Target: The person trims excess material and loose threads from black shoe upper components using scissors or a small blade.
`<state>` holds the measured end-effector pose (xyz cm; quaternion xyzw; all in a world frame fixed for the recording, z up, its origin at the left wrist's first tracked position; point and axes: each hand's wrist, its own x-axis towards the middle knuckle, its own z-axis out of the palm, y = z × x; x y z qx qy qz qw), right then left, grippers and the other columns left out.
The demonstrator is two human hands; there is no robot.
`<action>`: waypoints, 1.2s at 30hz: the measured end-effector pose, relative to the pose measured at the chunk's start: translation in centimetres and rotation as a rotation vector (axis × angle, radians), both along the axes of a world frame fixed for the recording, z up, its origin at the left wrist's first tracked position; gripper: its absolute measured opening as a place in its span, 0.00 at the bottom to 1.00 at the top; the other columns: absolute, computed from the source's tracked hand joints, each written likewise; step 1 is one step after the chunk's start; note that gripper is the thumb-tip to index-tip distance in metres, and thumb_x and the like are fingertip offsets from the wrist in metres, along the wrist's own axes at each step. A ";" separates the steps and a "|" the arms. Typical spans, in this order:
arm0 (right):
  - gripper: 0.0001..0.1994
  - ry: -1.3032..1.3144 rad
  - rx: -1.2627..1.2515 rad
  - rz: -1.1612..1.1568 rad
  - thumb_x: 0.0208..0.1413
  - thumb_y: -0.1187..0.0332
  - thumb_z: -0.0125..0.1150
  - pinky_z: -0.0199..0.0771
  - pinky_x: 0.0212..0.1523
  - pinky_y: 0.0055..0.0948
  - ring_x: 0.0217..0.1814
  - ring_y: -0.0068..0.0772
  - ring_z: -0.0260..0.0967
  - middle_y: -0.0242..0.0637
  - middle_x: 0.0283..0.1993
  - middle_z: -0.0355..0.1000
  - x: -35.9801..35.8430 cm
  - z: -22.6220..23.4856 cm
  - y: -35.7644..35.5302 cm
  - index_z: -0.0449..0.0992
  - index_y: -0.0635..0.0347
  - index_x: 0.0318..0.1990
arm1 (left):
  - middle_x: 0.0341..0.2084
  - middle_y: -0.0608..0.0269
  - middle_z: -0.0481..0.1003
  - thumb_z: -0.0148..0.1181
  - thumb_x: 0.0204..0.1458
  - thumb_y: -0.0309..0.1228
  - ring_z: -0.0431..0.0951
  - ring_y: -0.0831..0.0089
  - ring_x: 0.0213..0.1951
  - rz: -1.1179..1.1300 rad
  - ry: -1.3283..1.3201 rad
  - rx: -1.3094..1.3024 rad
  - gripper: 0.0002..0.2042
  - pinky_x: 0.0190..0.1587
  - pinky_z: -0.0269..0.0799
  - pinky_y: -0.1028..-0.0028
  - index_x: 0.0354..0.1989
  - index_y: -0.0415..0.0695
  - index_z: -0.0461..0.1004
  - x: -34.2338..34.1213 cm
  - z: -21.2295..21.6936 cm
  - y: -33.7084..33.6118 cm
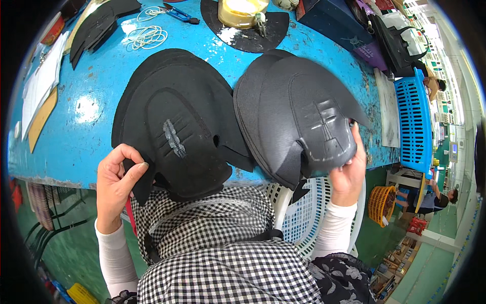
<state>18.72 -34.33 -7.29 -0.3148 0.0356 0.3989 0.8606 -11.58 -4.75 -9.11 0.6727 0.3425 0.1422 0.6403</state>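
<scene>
Two stacks of black moulded foam panels lie side by side at the table's near edge. My left hand (120,177) pinches the pointed lower-left flap of the left foam panel (167,111), which has a whitish grey smear on its middle. My right hand (350,167) grips the lower right edge of a glossier black foam panel (309,96), thumb at the edge and fingers beneath. This panel overlaps other black panels (248,96) on its left, and its right edge is blurred. Both stacks have rounded far ends, raised ridges and cut notches near me.
A yellowish pot (243,14) with a metal clip stands on a black piece beyond the stacks. White cord (147,38) and blue-handled snips (181,14) lie far left. A dark box (334,23) is far right. Below the table edge stands a white basket (309,213).
</scene>
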 end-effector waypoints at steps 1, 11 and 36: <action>0.11 -0.161 -0.074 -0.061 0.67 0.65 0.46 0.56 0.17 0.12 0.18 0.08 0.54 0.37 0.53 0.72 0.1 0.2 -0.5 0.71 0.58 0.49 | 0.16 0.81 0.64 0.61 0.51 0.23 0.54 0.96 0.13 -0.003 -0.006 0.000 0.05 0.15 0.45 0.88 0.28 0.42 0.70 0.1 -0.1 0.0; 0.07 -0.774 -0.513 -0.364 0.67 0.68 0.44 0.57 0.22 0.17 0.21 0.14 0.54 0.34 0.39 0.72 -2.9 1.7 0.8 0.67 0.58 0.47 | 0.17 0.81 0.65 0.62 0.51 0.23 0.54 0.97 0.14 0.007 -0.023 -0.033 0.05 0.15 0.45 0.88 0.30 0.42 0.70 -0.3 -0.6 0.2; 0.18 -2.369 -1.037 0.247 0.42 0.74 0.62 0.48 0.65 0.51 0.68 0.41 0.58 0.35 0.64 0.65 -3.0 -0.2 6.2 0.79 0.43 0.43 | 0.24 0.79 0.68 0.62 0.51 0.22 0.59 0.93 0.24 -0.150 -0.058 0.031 0.03 0.24 0.52 0.86 0.30 0.41 0.72 0.9 1.3 -0.2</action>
